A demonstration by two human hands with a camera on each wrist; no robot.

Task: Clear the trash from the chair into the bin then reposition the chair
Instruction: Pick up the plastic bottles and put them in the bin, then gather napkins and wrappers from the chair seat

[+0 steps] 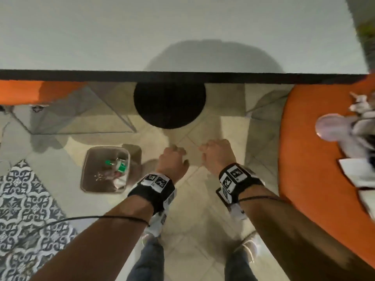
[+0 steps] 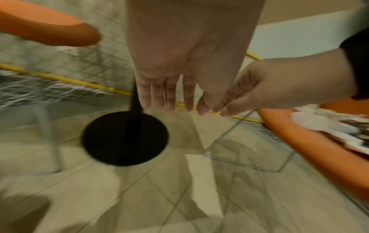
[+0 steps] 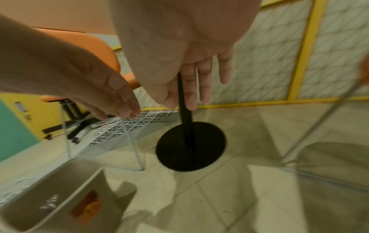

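Trash is still seen on the orange round-seated chair at the right edge: white crumpled papers and a plastic lid. Some litter already lies in the beige plastic bin lower left. Left hand and right hand are held empty, fingers relaxed, mid-frame.

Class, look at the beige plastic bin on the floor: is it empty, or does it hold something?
Not empty. The beige plastic bin holds green-and-white wrappers and crumpled scraps.
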